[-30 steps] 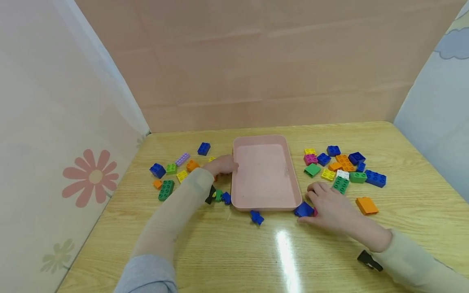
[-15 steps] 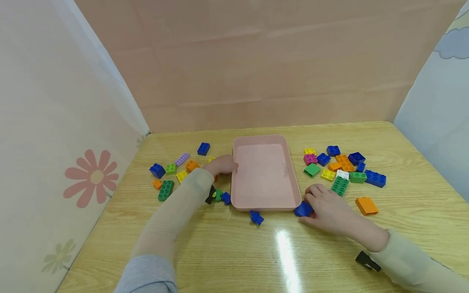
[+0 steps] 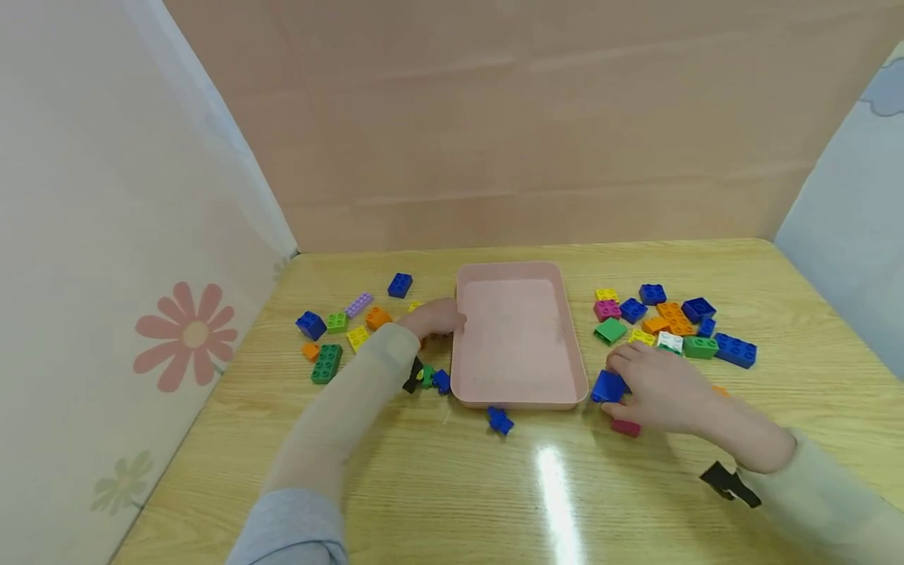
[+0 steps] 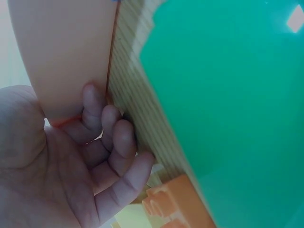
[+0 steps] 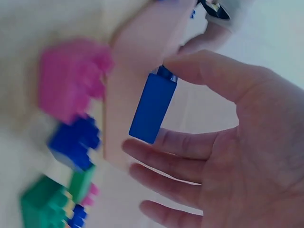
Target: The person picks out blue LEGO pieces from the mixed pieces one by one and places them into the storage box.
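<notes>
A blue brick (image 3: 609, 387) is pinched between the thumb and fingers of my right hand (image 3: 660, 391), just right of the tray's near right corner. In the right wrist view the blue brick (image 5: 153, 107) shows a smooth side. Below that hand lies a magenta brick (image 3: 625, 428). My left hand (image 3: 432, 317) grips the left edge of a pink tray (image 3: 514, 337). The left wrist view shows the left hand (image 4: 71, 161) with curled fingers against the tray's outer wall (image 4: 71, 57); its thumb is hidden there.
Several mixed bricks lie right of the tray, among them a green brick (image 3: 610, 330) and a long blue brick (image 3: 735, 350). More lie on the left, including a dark green brick (image 3: 327, 363). A small blue piece (image 3: 500, 421) sits before the tray's front edge.
My right hand has taken hold of the blue brick, raising it and moving it slightly right and away from the tray corner, uncovering more of the magenta brick. My left hand stays on the tray.
</notes>
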`<state>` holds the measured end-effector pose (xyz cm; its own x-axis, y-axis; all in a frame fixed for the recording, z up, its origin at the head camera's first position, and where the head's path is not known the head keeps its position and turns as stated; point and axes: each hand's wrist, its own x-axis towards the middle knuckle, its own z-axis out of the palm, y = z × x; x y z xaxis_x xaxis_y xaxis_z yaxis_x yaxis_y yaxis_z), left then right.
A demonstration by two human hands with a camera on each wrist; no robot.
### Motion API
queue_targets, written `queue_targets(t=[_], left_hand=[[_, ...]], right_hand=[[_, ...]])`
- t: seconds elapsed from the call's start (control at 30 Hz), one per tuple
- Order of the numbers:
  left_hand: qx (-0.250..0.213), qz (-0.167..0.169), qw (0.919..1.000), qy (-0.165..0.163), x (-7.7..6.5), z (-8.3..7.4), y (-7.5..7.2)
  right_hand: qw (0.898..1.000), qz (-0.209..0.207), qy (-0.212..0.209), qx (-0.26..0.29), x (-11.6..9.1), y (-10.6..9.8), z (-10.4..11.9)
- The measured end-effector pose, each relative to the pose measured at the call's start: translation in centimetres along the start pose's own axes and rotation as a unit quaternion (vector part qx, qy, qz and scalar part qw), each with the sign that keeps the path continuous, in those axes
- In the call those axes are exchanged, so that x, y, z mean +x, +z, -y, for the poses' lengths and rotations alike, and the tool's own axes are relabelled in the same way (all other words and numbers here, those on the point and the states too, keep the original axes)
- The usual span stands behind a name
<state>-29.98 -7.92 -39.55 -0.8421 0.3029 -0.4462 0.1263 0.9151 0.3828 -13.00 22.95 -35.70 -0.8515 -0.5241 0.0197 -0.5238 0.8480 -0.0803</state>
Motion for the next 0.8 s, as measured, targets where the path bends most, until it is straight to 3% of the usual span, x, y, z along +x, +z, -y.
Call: queue_targets(t=[0.17, 0.33, 0.57, 0.8], left_hand=[[0.005, -0.001, 1.0, 0.004, 0.1, 0.2, 0.0], [0.002, -0.001, 0.9999, 0.013, 0.0, -0.1, 0.1], [0.004, -0.002, 1.0, 0.004, -0.4, -0.3, 0.0], [-0.001, -0.003, 1.0, 0.004, -0.1, 0.5, 0.0]], right_hand=[[0.998, 0.036, 0.041, 0.023, 1.3, -2.2, -0.7], [0.997, 0.04, 0.054, 0.048, 3.0, -3.5, -2.0], [0.996, 0.023, 0.043, 0.072, 6.3, -4.0, -3.2], [0.995, 0.019, 0.035, 0.092, 10.0, -3.5, -3.9]])
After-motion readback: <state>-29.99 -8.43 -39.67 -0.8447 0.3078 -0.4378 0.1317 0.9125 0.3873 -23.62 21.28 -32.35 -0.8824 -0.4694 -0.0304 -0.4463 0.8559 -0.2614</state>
